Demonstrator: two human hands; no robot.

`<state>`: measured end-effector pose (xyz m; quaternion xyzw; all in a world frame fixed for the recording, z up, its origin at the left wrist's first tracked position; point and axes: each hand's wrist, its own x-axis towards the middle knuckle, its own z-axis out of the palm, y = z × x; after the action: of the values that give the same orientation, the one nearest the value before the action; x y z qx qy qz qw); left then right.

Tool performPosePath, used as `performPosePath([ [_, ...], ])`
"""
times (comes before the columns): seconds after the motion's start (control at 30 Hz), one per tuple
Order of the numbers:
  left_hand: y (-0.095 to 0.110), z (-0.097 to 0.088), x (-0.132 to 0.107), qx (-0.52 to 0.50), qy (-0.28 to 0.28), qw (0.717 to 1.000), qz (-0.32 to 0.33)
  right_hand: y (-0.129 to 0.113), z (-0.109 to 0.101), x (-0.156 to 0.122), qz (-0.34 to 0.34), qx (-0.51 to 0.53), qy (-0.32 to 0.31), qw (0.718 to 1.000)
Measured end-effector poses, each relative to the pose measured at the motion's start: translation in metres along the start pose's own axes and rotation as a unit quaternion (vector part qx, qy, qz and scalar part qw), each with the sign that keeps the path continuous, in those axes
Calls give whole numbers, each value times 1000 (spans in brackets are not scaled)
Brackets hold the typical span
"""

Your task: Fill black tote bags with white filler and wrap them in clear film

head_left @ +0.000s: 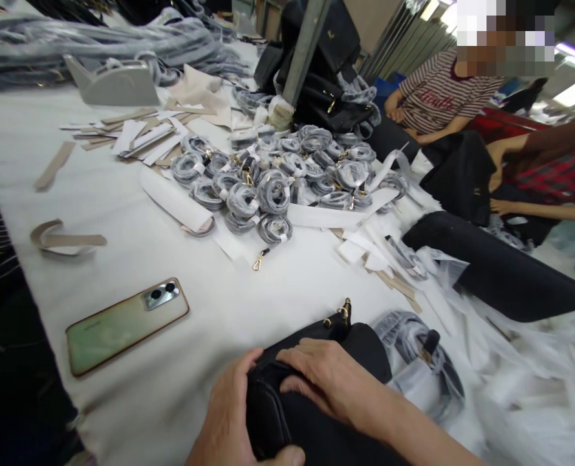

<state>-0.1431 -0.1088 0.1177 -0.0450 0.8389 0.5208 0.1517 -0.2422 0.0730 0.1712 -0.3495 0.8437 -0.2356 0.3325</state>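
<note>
A black bag [326, 427] with gold-coloured metal fittings lies at the bottom middle of the view. Round its left end my left hand [233, 414] is wrapped, thumb at the bottom and fingers over the upper edge. My right hand [323, 378] grips the bag's upper edge, with some fingertips hidden in the black folds. Just right of the bag is a coiled strap in clear plastic wrap [413, 336]. A green phone [127, 327] lies face down to the left of my hands.
Wrapped coiled straps [273, 192] are heaped mid-table. Paper strips [146, 139] and a grey tape dispenser [117, 81] lie at the back left. Black bags [326, 58] stand behind a metal post [306, 52]. Two people sit at the right, one in a striped shirt [442, 97].
</note>
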Motion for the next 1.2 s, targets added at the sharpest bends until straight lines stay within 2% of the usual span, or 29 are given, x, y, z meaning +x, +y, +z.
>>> performPosePath([
  [0.2, 20, -3, 4, -32, 2, 999, -38, 7, 0, 5, -14, -112, -12, 994],
  [0.37, 35, -3, 14, -32, -6, 999, -27, -2, 13, 0, 6, -105, 69, 992],
  [0.5, 35, -1, 18, -29, -12, 999, -13, -2, 30, -5, 7, -139, 139, 980],
  [0.67, 24, -19, 4, -53, -8, 998, -38, 2, 26, -5, -34, -121, 138, 983],
  [0.8, 22, -38, 3, -22, -73, 997, -10, -2, 16, 0, -57, -102, 102, 988],
  [0.87, 24, -44, 9, -1, -106, 994, -12, -4, 14, -2, -73, -88, 77, 990],
  [0.97, 27, -50, 23, 39, -187, 981, -27, -1, 14, -12, -71, -78, 44, 993],
  [1.07, 28, -52, 41, 29, -291, 956, -15, 22, 15, -30, -20, -74, 23, 997],
  [1.2, 25, -46, 68, -36, -459, 887, -35, 70, 13, -51, 65, -80, 12, 995],
])
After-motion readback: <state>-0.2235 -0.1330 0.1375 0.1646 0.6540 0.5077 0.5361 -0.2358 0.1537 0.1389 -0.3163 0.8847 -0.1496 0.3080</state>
